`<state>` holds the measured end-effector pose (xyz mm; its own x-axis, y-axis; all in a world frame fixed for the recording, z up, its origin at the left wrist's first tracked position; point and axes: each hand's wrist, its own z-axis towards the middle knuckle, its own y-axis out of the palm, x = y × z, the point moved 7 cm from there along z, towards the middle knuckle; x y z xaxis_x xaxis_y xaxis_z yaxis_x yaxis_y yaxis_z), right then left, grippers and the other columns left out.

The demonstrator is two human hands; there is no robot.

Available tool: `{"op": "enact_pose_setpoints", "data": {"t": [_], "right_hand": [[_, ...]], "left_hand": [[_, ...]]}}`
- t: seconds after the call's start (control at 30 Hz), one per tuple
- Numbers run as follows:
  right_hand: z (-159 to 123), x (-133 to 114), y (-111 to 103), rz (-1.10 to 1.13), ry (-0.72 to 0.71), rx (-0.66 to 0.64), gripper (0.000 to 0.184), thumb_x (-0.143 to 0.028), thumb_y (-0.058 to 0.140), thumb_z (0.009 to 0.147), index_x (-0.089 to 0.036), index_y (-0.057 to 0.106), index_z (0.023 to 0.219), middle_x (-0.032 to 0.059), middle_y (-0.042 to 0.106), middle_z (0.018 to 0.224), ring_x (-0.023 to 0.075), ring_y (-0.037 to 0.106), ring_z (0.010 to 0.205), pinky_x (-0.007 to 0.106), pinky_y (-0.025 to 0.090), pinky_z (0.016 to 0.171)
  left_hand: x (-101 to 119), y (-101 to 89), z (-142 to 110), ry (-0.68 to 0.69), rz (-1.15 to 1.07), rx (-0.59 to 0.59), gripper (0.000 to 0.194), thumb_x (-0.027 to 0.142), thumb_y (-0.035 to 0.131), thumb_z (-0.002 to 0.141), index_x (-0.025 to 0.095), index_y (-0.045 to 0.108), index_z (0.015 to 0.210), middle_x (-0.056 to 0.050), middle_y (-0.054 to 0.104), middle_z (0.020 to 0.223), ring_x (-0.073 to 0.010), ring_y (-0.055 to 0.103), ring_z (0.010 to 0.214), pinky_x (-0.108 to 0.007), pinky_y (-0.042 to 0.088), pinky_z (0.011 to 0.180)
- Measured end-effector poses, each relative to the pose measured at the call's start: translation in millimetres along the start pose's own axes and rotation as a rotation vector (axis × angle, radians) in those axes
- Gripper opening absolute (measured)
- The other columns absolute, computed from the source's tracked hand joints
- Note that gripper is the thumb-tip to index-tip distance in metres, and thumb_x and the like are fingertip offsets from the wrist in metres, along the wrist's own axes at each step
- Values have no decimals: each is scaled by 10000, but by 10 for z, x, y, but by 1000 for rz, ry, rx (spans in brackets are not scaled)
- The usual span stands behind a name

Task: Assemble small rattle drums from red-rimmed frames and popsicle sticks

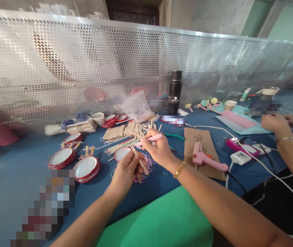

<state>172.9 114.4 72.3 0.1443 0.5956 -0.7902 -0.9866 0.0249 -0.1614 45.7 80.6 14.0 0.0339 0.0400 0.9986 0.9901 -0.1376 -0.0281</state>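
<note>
My left hand point(128, 168) is closed on a flat wooden craft stick point(141, 163), which slants down to the right. A pink pen point(154, 138) is held in my right hand point(159, 150), its front end near the top of the stick; whether it touches cannot be made out. Beneath my hands lie a tangle of colourful loops point(150, 164), perhaps rubber bands, and a round white disc with a red rim point(122, 154). Just beyond is a heap of wooden sticks point(118, 132). On the left stand similar red-rimmed discs point(86, 168) with short sticks on them.
A pink glue gun point(205, 160) rests on cardboard point(190, 137) at right, near a white power strip point(241, 157) and loose cables. A black bottle point(175, 92) stands before the perforated metal panel point(136, 68). Another person's hand point(275, 122) works at far right.
</note>
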Motion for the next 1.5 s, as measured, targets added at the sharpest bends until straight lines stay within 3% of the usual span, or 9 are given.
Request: {"op": "enact_pose_setpoints", "data": {"t": [1.5], "right_hand": [[-4,4,12,1,-9,-7,234,-315,561,908,-223,493,703,-25,596,647,132,565,623,264,443,620]], "left_hand": [[50,28,-11,6,-6,6,321,503,629,794,187,576,810,40,580,540,-81,459,417,-175,344,403]]}}
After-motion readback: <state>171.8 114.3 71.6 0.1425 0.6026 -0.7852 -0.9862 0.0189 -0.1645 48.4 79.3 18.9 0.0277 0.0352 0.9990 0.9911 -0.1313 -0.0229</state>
